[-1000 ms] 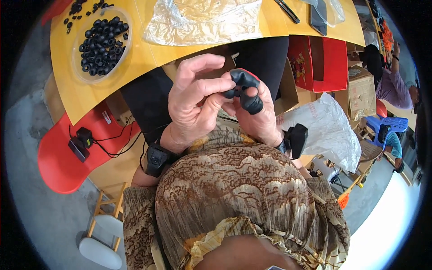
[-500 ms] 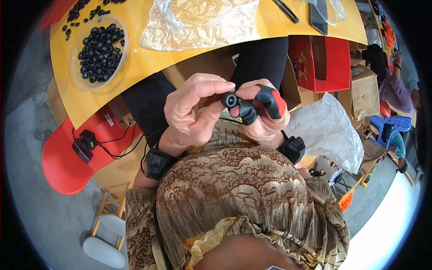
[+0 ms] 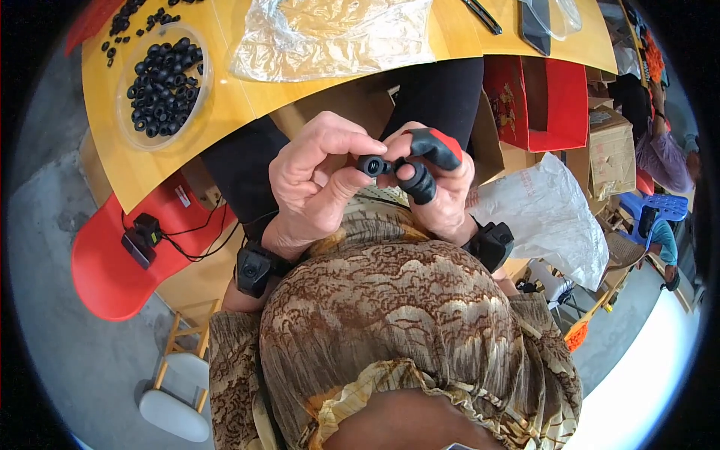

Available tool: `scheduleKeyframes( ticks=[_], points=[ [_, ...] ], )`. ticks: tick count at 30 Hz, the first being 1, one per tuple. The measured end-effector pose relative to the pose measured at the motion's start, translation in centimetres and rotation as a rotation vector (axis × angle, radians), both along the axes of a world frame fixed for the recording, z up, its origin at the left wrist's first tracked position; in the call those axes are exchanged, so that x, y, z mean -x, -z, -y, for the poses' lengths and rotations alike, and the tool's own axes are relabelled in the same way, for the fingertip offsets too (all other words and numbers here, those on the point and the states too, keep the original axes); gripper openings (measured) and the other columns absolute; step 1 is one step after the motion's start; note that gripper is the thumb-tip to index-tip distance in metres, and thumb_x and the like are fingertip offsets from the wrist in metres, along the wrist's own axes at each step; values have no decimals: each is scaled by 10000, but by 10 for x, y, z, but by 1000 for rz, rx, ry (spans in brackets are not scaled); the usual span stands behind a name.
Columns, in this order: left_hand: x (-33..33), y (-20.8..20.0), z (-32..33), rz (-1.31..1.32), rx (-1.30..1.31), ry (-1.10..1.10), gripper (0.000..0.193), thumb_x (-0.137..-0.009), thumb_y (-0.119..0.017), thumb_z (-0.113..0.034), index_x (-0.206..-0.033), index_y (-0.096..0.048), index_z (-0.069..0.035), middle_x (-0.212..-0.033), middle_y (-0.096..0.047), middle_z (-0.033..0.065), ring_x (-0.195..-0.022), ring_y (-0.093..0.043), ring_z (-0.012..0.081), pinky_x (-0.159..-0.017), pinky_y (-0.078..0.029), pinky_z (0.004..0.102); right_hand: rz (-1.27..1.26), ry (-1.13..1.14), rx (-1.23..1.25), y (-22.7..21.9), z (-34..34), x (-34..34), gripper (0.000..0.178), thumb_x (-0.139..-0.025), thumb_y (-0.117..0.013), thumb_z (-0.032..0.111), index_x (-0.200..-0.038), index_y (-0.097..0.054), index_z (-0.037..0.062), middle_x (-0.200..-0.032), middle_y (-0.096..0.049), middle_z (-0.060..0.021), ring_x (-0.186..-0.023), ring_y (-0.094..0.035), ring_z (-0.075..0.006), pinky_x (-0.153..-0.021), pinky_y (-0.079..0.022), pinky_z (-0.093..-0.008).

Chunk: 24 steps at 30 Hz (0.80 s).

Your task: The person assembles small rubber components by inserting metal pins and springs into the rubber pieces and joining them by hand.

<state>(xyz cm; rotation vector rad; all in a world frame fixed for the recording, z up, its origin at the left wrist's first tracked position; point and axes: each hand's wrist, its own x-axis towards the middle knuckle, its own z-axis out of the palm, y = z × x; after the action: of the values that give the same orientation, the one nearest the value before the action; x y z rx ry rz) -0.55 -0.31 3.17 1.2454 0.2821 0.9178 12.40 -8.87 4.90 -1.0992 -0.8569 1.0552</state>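
Pinching the ring [image 3: 372, 166] in front of my top [image 3: 405, 300] with my left hand [image 3: 307, 180], thumb opposite forefinger, I'm facing its hole upward beside my curled right hand [image 3: 446, 199], whose hold I can't tell, and should be pressing lightly so the rim isn't buckling.

– What lies on the table [image 3: 232, 105]?
– Tub [image 3: 154, 144] of loose parts [image 3: 161, 90] at left, a sheet [image 3: 330, 41] mid-table, a phone [image 3: 535, 30] at right
– And nearer?
– Small part [image 3: 373, 166] in the left hand [image 3: 311, 180], right hand [image 3: 446, 187] beside it, chair [image 3: 112, 262] further left, box [image 3: 566, 112] and bag [image 3: 547, 217] further right
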Motion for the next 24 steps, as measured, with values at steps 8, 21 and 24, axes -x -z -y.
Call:
scheduleKeyframes(
  ticks=[8,21,24],
  points=[
    [-5,-2,-3,-97,-214,-33,260,-784,-646,-268,-861,-633,-20,-1050,-470,135,-993,-483,235,-850,-417,342,-816,-219,130,5,4,3,362,-748,-699,213,-997,-565,-13,-848,-597,-78,-635,-543,-108,-564,-447,-215],
    [-15,-4,10,-86,-277,-123,146,-751,-640,-172,-803,-614,-38,-1043,-518,156,-1040,-471,304,-895,-369,400,-943,-223,23,12,11,16,353,-806,-632,259,-972,-565,-46,-781,-590,-70,-563,-459,-79,-506,-351,-209],
    [-16,-4,10,-122,-329,-138,148,-745,-639,-167,-802,-607,-34,-1016,-529,146,-1032,-475,304,-883,-376,391,-962,-174,21,13,10,18,357,-812,-625,272,-967,-560,-43,-788,-590,-67,-581,-475,-77,-505,-359,-204]
  ],
)
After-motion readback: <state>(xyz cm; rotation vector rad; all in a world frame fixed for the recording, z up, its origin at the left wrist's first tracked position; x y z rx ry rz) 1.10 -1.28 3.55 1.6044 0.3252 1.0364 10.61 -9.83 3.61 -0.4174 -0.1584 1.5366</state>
